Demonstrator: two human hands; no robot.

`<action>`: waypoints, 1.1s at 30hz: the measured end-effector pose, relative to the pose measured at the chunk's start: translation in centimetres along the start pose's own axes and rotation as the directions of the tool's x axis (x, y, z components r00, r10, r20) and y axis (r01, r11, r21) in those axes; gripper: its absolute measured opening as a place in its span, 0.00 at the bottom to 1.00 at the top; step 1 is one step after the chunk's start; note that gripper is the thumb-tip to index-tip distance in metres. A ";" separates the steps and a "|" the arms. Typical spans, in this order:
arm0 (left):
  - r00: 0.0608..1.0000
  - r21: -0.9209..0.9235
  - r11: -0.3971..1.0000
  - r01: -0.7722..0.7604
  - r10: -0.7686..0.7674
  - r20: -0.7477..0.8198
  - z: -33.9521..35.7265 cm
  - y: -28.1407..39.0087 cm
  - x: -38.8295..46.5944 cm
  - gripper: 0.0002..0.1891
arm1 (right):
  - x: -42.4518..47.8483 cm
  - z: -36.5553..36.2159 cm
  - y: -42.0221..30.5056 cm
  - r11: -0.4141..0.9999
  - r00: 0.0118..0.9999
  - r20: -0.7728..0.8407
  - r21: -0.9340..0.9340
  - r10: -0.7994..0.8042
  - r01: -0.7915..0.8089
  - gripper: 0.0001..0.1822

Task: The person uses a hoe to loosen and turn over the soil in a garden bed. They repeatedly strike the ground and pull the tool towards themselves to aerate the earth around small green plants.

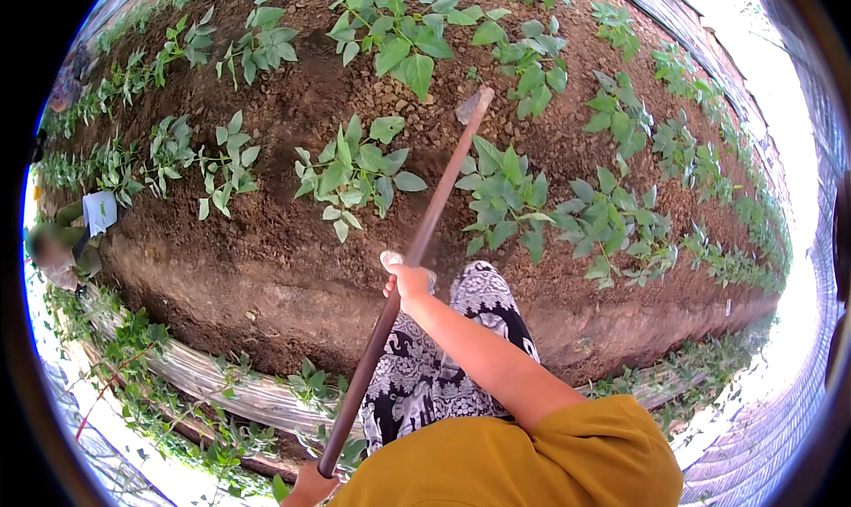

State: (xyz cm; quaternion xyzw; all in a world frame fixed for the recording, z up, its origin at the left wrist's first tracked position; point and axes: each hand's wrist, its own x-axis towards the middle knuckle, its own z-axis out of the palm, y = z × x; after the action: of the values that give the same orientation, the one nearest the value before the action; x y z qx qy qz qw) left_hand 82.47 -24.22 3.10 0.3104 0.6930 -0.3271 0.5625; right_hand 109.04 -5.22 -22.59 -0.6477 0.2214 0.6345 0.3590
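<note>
A garden hoe slants across the view, its long wooden handle (379, 341) running from the bottom left up to the soil. Gripping the handle around its middle is my right hand (410, 286), in front of my patterned trousers. My left hand (312, 484) closes around the butt end at the bottom edge, partly cut off by the picture. The metal hoe blade (469, 108) rests at or just above loose clods, between leafy green plants; contact cannot be told. Nearest the handle are a bushy plant (508, 191) on its right and another plant (356, 168) on its left.
Rows of similar plants (618, 111) grow across the brown soil bed (279, 248). At the far left another person (60, 254) is low down near a whitish container (100, 212). Behind me run a pale log-like border (246, 390) and weeds (139, 341). Netting (751, 467) encloses the right side.
</note>
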 end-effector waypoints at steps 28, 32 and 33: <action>0.999 -0.156 0.988 0.018 -0.013 0.029 13.4 20.1 4.2 0.17 | 14.3 -4.8 -20.3 0.962 0.995 0.081 -0.260 -0.061 0.080 0.06; 0.996 -0.184 0.983 -0.006 -0.010 -0.085 15.8 14.2 0.9 0.19 | 8.7 -6.6 -16.4 0.977 0.998 0.060 -0.212 0.031 -0.018 0.07; 0.998 -0.206 0.979 -0.005 -0.007 -0.059 19.3 9.7 1.5 0.22 | 7.9 -7.2 -15.3 0.979 0.995 0.049 -0.188 0.091 -0.080 0.07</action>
State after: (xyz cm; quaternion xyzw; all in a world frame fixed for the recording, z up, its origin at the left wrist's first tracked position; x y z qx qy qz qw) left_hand 101.09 -33.86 -2.37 0.2596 0.7397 -0.2447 0.5706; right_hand 125.96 0.65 -27.98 -0.6497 0.1783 0.6856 0.2756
